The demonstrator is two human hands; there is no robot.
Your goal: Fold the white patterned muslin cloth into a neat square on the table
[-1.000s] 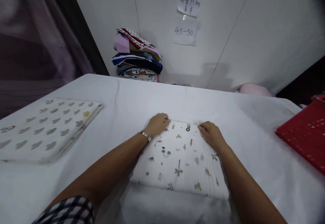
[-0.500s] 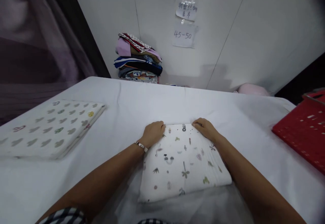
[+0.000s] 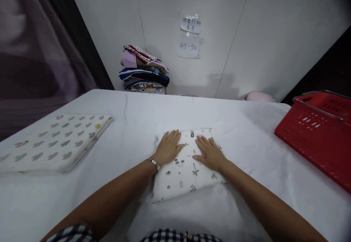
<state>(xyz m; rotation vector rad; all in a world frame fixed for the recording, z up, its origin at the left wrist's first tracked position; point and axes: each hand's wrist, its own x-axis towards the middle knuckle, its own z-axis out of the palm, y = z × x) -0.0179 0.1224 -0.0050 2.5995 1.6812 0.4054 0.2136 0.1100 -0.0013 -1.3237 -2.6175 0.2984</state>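
A folded white cloth with small printed plants [image 3: 183,178] lies on the white-covered table [image 3: 142,117] in front of me. My left hand [image 3: 168,147] rests flat on its left half, fingers stretched out, a bracelet at the wrist. My right hand [image 3: 208,152] lies flat on its right half, fingers spread. Neither hand holds anything.
A second folded cloth with grey and green shapes [image 3: 55,141] lies at the left of the table. A red plastic basket [image 3: 318,128] stands at the right edge. A stack of folded clothes [image 3: 144,70] sits by the wall behind the table, under two paper notes [image 3: 189,37].
Both hands left the cloth's far corners and now lie flat on top of it, closer together. The cloth has turned a little, and the view has tilted up and drawn back.
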